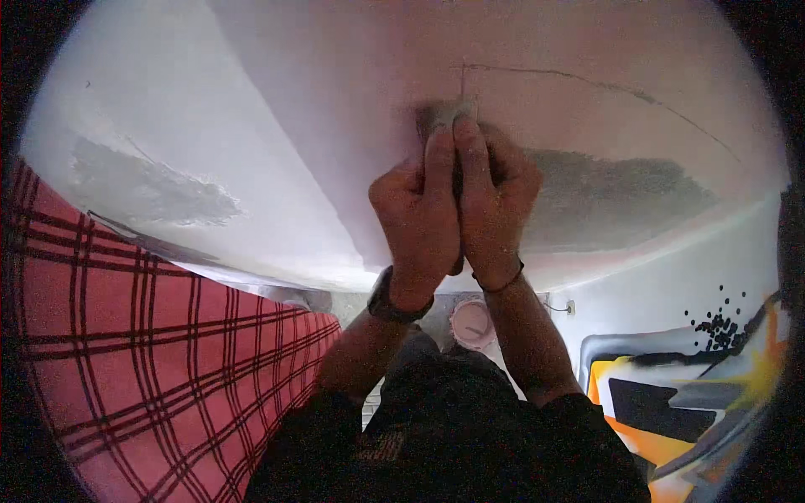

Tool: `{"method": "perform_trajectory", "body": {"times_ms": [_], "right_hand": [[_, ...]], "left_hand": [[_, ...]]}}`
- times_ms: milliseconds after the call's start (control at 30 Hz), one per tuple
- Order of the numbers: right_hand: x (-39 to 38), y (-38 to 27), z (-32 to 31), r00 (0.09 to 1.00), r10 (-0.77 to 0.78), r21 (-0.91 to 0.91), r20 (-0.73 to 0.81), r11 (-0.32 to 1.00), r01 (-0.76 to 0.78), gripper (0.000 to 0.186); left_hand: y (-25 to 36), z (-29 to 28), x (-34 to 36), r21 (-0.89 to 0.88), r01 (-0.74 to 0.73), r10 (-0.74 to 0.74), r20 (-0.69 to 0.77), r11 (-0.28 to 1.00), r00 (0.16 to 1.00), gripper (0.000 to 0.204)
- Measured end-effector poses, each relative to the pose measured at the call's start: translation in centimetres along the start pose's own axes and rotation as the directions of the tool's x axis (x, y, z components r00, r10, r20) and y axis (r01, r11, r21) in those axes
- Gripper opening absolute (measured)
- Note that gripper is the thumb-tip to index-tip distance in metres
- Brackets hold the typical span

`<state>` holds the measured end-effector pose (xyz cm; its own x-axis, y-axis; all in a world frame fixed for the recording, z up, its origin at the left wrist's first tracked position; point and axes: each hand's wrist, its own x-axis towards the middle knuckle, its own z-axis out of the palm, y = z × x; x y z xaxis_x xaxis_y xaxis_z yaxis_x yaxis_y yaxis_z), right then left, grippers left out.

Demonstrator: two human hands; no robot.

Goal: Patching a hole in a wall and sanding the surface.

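Observation:
Both my hands are raised together against a pale wall [335, 92], thumbs side by side and pointing up. My left hand [417, 201], with a dark watch at the wrist, and my right hand [496, 205], with a thin dark band, are closed round one tool. It looks like a scraper [466, 107]; its blade edge shows just past the thumbs, against the wall. Most of it is hidden by the fingers, and a dark rounded handle end shows between the wrists. A dark crack [570, 75] starts at the blade and curves off to the right.
Grey rough patches lie on the wall, one on the right [620, 189] and one on the left [155, 180]. Red checked cloth [168, 335] runs down the left side. A pinkish bucket [472, 325] stands on the floor below. Painted graffiti [671, 411] covers the right wall near a cable socket [570, 308].

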<state>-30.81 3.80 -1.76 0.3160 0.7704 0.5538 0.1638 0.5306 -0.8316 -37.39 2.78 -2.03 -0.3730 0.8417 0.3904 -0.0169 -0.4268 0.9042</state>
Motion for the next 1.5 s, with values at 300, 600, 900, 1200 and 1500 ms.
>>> {"method": "perform_trajectory", "body": {"times_ms": [300, 600, 900, 1200, 1500], "right_hand": [[0.1, 0.3, 0.0, 0.998, -0.048, -0.007, -0.033, 0.999, 0.048, 0.025], [-0.6, 0.3, 0.1, 0.996, -0.017, -0.095, -0.086, 0.995, 0.008, 0.027], [0.0, -0.1, 0.5, 0.994, -0.009, -0.077, -0.109, 0.997, 0.0, 0.024], [0.9, -1.4, 0.9, 0.996, -0.022, -0.063, -0.088, 0.998, 0.016, 0.024], [0.7, -1.0, 0.8, 0.995, -0.017, -0.059, -0.097, 0.998, 0.012, 0.027]], "left_hand": [[-0.1, 0.3, 0.0, -0.004, -0.064, 0.064, 0.009, 0.998, 0.998, 0.044], [-0.9, 0.1, -0.3, 0.01, -0.029, 0.028, 0.066, 1.0, 0.997, 0.041], [0.2, 0.3, 0.4, -0.086, -0.015, 0.019, 0.048, 0.996, 0.999, 0.04], [-0.4, -0.3, 0.9, -0.024, -0.058, 0.06, 0.082, 0.998, 0.995, 0.04], [0.1, -0.4, 0.7, -0.005, -0.002, 0.002, 0.095, 1.0, 0.996, 0.04]]}}
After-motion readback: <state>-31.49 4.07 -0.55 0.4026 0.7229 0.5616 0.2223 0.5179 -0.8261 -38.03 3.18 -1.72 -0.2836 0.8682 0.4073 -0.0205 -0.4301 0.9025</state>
